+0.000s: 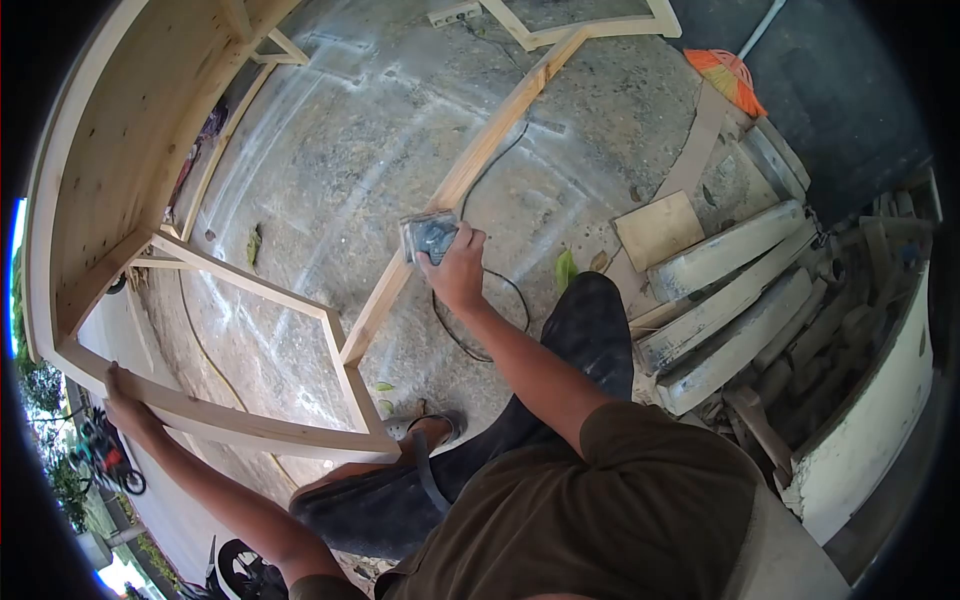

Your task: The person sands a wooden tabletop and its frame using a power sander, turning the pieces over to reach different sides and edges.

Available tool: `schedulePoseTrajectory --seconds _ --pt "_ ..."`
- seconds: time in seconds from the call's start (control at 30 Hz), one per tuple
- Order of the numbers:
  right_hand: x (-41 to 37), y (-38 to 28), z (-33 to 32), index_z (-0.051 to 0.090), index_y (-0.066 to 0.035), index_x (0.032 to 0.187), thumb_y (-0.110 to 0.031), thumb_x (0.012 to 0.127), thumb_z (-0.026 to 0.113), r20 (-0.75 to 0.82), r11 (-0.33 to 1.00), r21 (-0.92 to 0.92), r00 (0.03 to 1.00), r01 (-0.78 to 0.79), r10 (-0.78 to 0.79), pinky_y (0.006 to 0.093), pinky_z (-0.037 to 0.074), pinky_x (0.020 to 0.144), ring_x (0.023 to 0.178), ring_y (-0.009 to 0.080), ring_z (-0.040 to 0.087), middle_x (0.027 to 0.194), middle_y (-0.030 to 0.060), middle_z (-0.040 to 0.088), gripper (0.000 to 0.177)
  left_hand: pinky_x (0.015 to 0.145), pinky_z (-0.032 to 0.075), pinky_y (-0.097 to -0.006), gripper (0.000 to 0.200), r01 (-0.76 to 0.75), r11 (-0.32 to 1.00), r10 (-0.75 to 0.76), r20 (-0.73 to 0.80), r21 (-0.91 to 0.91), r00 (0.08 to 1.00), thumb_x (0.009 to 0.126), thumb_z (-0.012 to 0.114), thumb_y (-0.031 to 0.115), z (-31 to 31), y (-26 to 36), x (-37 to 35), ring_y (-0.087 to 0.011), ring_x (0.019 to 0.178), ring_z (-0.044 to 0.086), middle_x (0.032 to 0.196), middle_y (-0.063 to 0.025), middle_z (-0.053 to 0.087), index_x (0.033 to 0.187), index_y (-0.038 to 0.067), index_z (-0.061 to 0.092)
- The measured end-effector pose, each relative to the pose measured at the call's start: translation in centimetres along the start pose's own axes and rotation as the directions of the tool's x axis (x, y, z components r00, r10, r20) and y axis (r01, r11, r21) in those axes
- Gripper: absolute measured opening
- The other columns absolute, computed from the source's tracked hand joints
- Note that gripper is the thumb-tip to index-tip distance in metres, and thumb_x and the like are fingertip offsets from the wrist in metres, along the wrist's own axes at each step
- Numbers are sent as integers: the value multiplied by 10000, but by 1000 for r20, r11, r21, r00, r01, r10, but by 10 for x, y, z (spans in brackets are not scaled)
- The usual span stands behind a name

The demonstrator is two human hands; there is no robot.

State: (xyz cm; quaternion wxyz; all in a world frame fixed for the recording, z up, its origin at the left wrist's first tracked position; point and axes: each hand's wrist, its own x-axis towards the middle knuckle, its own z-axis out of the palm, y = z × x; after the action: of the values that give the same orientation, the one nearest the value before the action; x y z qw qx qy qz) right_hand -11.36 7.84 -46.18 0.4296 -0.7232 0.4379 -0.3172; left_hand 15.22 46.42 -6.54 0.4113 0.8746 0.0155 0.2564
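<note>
My right hand (460, 268) grips a dusty electric sander (430, 236), its fingers wrapped over the top. The sander sits on a long wooden beam (490, 140) that crosses the middle of the view and belongs to a wooden frame. From the sander a dark cord (525, 305) loops down to the floor. At the lower left, my left hand (128, 402) holds the near rail (230, 420) of the frame; part of its fingers is hidden behind the wood.
A plywood panel (130, 120) stands within the frame at upper left. White-painted boards (730, 250) and scraps pile up on the right. A broom (728, 80) leans at upper right, and a power strip (455, 13) lies at the top. Sawdust marks the concrete floor (330, 130).
</note>
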Motion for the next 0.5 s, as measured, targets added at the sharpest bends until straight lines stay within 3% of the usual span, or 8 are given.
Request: schedulePoseTrajectory --seconds 0.23,0.43,0.5 --pt "182 54 -51 341 117 1398 -268 726 978 -215 974 76 950 -214 226 525 549 992 1136 522 608 1300 335 462 1002 828 519 -416 606 38 999 -38 -33 7 999 875 760 502 -5 3 -9 -261 872 640 946 -141 696 1044 -80 755" --pt "337 109 -108 333 131 1407 -343 734 978 -251 939 49 906 -340 341 493 549 1017 1157 506 626 1367 367 448 1046 852 527 -394 497 38 996 -46 -91 -84 995 952 734 448 -21 -16 -9 -239 914 639 1002 -109 680 1114 -22 735" --pt "387 124 -127 420 146 1366 -457 686 996 -257 923 39 889 -383 380 474 516 1066 1267 486 584 1402 372 501 1077 815 519 -369 464 101 988 -110 -75 -116 991 971 712 450 -30 -25 -3 -214 889 628 962 -85 659 1100 5 726"
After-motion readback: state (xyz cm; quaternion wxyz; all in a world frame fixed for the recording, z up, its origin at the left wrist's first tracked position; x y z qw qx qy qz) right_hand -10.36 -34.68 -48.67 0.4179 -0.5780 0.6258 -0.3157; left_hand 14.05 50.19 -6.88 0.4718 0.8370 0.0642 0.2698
